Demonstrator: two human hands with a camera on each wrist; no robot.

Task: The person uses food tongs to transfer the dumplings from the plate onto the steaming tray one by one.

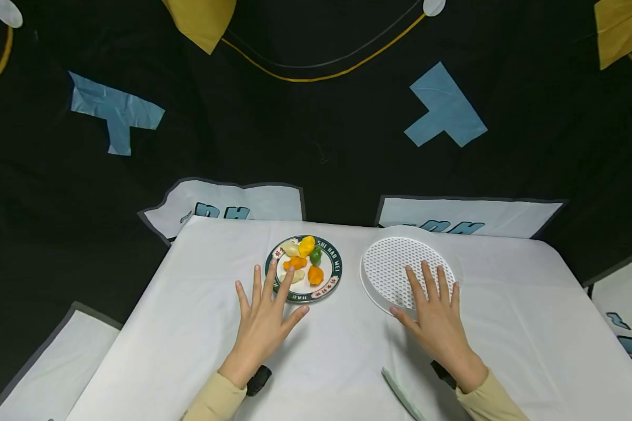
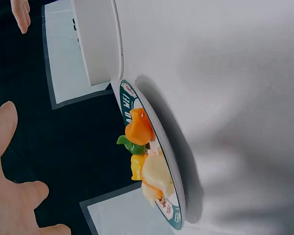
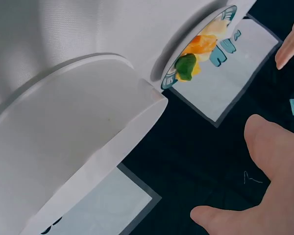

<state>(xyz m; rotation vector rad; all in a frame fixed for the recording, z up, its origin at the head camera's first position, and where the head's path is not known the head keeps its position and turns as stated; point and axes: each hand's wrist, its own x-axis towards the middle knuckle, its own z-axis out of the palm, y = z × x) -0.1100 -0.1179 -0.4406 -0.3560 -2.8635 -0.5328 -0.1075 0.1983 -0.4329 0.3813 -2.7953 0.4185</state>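
Observation:
My left hand (image 1: 263,327), fingers straight and spread, hovers at the front left of a round plate (image 1: 338,266) with a dark green lettered rim. Small peppers lie on the plate: a yellow pepper (image 1: 306,245), a green pepper (image 1: 316,255), an orange pepper (image 1: 316,275) and a cream pepper (image 1: 291,249) among several. To the right stands a round white container (image 2: 95,39) with a perforated surface (image 1: 387,269). My right hand (image 1: 441,327), also spread, is above its front part and hides some of it. Neither hand holds anything.
A slender pale green object (image 1: 400,394), cut off by the lower frame edge, lies on the white-covered table (image 1: 326,374) between the forearms. Behind the table hangs a black cloth (image 1: 321,128) with blue tape shapes (image 1: 447,105). White lettered sheets (image 1: 469,213) show along the table's back edge.

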